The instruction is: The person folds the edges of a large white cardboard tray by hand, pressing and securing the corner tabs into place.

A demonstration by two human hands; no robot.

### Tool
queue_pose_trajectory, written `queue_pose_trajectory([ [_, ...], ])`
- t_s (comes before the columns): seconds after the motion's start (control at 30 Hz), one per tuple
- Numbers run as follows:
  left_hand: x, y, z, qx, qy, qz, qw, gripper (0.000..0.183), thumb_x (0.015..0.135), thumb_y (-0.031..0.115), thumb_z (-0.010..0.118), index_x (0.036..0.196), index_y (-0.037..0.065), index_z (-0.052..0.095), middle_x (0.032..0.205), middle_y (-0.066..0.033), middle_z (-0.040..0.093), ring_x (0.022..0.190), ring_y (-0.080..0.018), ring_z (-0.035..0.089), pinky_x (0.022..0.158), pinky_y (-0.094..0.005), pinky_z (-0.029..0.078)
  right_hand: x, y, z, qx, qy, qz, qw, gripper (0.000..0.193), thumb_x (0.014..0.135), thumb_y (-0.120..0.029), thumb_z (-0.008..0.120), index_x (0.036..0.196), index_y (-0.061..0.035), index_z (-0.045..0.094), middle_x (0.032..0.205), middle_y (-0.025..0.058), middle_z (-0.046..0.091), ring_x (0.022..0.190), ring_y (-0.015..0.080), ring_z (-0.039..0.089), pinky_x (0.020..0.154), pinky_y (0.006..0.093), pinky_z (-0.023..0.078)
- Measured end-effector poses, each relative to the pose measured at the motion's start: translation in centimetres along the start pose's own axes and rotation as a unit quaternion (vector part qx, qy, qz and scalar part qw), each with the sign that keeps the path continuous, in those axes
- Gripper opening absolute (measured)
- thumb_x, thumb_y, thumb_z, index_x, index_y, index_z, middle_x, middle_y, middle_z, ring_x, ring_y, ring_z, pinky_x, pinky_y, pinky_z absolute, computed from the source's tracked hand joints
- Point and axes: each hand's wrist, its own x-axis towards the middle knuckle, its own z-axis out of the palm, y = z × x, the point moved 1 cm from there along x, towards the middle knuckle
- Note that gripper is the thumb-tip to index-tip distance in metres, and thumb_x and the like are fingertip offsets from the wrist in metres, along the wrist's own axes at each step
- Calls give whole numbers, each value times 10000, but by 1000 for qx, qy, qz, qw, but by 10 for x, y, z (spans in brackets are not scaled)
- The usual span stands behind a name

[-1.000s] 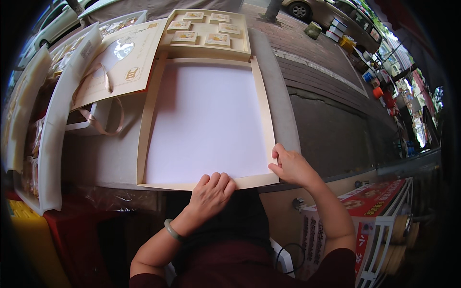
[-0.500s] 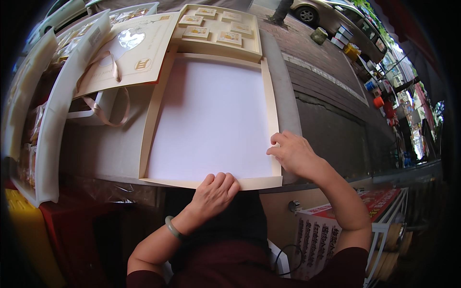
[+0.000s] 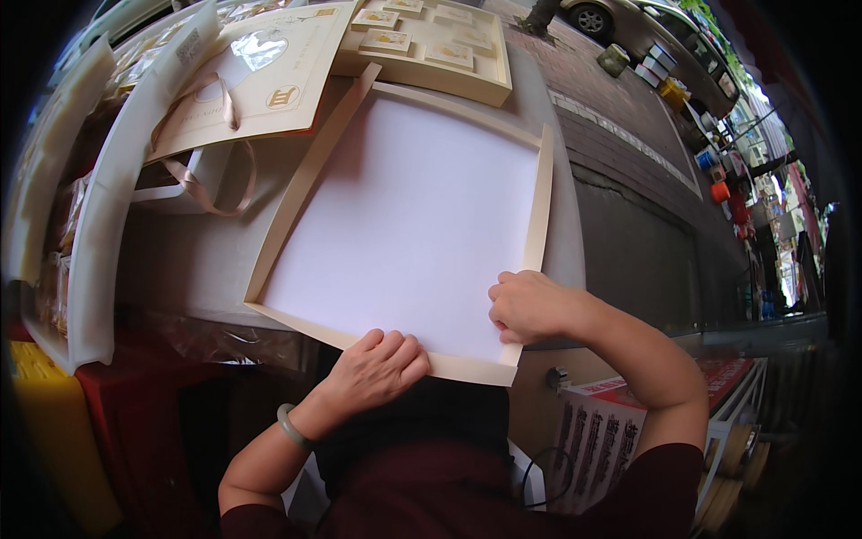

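Observation:
A large, shallow cardboard box (image 3: 422,216) with cream walls and a white inside lies in front of me on a grey table, turned askew. Its near edge juts past the table. My left hand (image 3: 377,366), a pale bangle on its wrist, is closed over the near wall, with fingers curled inside. Around the right wall, close to the near right corner, my right hand (image 3: 530,308) is closed too, fingers bent inward. At the far left corner a wall flap (image 3: 369,75) sticks out past the far wall.
Beyond the box stands a cream tray (image 3: 489,85) with several small square packs. To the left, a cream gift bag (image 3: 260,81) with ribbon handles lies by white plastic crates (image 3: 148,171) of wrapped goods. A red stool-like object (image 3: 135,431) is below; a printed box (image 3: 602,422) stands lower right.
The cardboard box has turned clockwise, its near right corner coming toward me and its far end shifting right. Both hands moved with it; my right hand now sits closer to the near corner.

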Motion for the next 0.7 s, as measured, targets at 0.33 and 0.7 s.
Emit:
queue_pose_trajectory([
  [0.33, -3, 1, 0, -3, -2, 2, 1000, 200, 828, 189, 634, 1001, 105, 580, 906, -27, 555, 768, -161, 524, 654, -283, 400, 9, -4, -9, 64, -108, 48, 991, 177, 820, -287, 716, 833, -111, 730, 851, 81, 705, 991, 293, 635, 799, 445, 518],
  [0.7, -1, 0, -1, -3, -5, -3, 1000, 151, 851, 185, 627, 975, 114, 579, 894, -24, 554, 766, -157, 523, 657, -285, 406, -7, -12, 13, 23, 21, 30, 999, 146, 811, -237, 742, 867, -106, 711, 983, 79, 675, 1010, 279, 591, 893, 410, 460],
])
